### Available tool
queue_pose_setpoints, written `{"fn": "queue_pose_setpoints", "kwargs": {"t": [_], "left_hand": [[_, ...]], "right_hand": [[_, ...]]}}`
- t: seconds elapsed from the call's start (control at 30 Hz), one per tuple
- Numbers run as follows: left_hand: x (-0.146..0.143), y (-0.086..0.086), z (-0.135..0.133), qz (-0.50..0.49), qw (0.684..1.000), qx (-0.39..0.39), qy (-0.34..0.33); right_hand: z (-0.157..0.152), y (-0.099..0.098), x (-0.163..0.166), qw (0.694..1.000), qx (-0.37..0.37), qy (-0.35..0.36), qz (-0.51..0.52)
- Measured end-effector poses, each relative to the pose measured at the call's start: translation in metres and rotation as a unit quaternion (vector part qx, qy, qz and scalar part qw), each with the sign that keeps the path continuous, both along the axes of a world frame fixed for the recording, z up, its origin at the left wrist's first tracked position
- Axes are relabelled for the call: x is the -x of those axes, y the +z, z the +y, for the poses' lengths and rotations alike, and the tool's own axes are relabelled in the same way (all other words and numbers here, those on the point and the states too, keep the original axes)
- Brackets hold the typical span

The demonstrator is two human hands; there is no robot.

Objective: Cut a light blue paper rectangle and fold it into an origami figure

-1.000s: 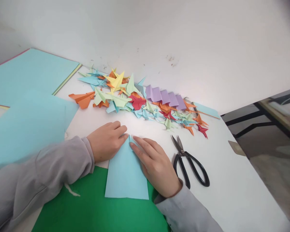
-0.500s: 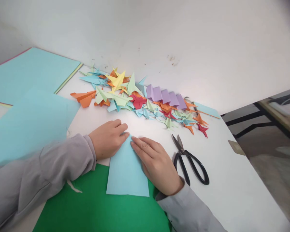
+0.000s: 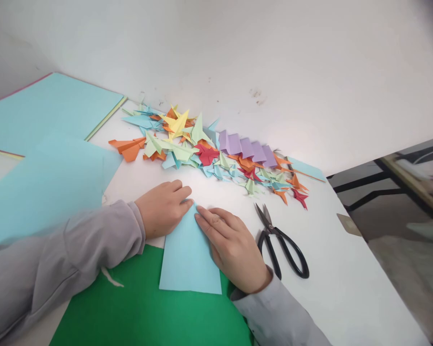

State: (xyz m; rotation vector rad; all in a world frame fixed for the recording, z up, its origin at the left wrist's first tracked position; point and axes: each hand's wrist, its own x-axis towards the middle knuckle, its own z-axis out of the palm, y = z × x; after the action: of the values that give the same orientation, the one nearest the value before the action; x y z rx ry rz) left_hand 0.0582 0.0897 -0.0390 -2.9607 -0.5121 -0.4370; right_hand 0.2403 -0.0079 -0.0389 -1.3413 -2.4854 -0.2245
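Observation:
A light blue folded paper (image 3: 189, 259), pointed at its far end, lies on the white table (image 3: 332, 269) and partly over a green sheet (image 3: 140, 307). My left hand (image 3: 162, 207) presses flat on the paper's left folded edge near the tip, fingers stretched out together. My right hand (image 3: 233, 247) lies flat along the right folded edge, fingertips meeting the left hand's at the tip. Neither hand grips anything.
Black scissors (image 3: 281, 242) lie just right of my right hand. A heap of coloured folded paper shapes (image 3: 209, 151) runs along the wall, with a purple pleated strip (image 3: 247, 146). Light blue sheets (image 3: 46, 182) and a paper stack (image 3: 46, 108) lie at left. The table edge drops off at right.
Both hands stay pressed on the blue paper's tip; the view has shifted slightly, nothing else moved.

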Motion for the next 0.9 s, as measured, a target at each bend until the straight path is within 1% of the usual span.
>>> {"fn": "queue_pose_setpoints", "kwargs": {"t": [0.9], "left_hand": [[0.0004, 0.0002, 0.0001, -0.007, 1.0, 0.0, -0.002]], "right_hand": [[-0.0008, -0.001, 0.0023, 1.0, -0.003, 0.003, 0.003]]}}
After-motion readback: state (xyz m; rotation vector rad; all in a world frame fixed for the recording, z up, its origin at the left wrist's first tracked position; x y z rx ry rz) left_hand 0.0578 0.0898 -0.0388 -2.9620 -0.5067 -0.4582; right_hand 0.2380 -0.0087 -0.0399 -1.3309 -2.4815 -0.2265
